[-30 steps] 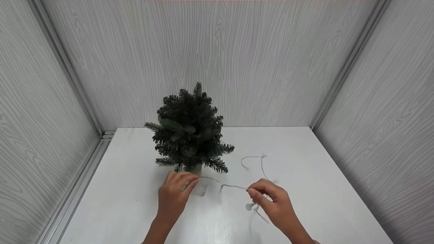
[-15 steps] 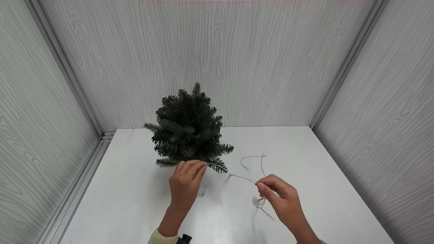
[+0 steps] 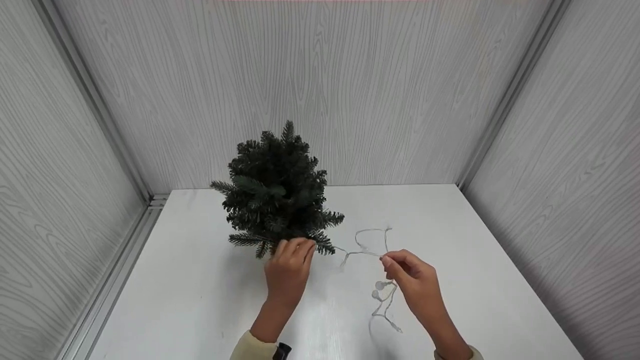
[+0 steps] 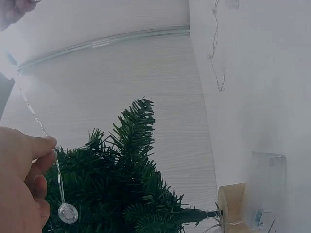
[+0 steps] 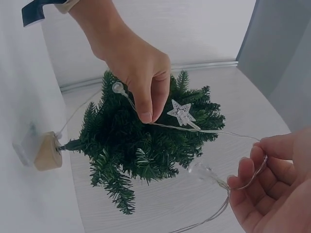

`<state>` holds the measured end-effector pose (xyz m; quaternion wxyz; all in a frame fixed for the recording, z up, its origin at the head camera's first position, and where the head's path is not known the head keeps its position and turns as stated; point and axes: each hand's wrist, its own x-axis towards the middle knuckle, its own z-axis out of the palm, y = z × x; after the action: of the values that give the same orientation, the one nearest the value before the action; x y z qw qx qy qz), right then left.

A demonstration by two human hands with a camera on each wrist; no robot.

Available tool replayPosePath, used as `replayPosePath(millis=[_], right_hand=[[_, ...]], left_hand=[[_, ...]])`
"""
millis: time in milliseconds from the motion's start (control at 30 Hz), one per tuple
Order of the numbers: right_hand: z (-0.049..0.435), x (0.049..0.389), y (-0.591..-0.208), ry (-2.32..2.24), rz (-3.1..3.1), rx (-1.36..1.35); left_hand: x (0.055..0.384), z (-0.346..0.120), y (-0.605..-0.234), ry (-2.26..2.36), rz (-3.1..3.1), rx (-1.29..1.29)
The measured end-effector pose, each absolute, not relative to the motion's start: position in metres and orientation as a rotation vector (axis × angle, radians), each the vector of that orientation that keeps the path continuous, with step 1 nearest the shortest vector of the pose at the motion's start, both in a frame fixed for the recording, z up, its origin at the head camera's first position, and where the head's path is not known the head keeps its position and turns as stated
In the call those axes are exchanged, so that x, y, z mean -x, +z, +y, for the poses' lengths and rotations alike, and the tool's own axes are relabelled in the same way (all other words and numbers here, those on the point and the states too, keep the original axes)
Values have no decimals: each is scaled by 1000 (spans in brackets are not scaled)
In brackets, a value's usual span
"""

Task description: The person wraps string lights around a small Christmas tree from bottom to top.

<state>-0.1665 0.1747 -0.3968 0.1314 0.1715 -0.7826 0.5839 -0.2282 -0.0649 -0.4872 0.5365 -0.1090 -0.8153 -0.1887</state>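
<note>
Your fairy-light string (image 5: 216, 131) stretches between your hands, on the near right side of the artificial fir tree (image 3: 275, 190). Expect it light and limp, its slim wire perhaps slippery; grip the bare wire, sparing the plastic star (image 5: 181, 112), which looks brittle. Your left hand (image 3: 290, 267) pinches it by the lower branches (whether it touches them, I cannot tell); your right hand (image 3: 412, 272) pinches it farther right, other fingers curled. Open room lies rightward over the table (image 3: 475, 280); beyond the tree, the far panel (image 3: 350, 90) limits reach.
</note>
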Motion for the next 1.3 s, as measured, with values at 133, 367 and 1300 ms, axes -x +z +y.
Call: replayPosePath(millis=[133,367,1300], right_hand=[[175,173,-401,1730,-2279,-442],[174,181,-406,1742,-2267,-441],[227,233,-444,1273,-2556,-616]], left_hand=[[227,-58,-486,-427,-1972,261],[227,-46,-480,-457,-1965,336],[237,-32,-462,-434,-1913,356]])
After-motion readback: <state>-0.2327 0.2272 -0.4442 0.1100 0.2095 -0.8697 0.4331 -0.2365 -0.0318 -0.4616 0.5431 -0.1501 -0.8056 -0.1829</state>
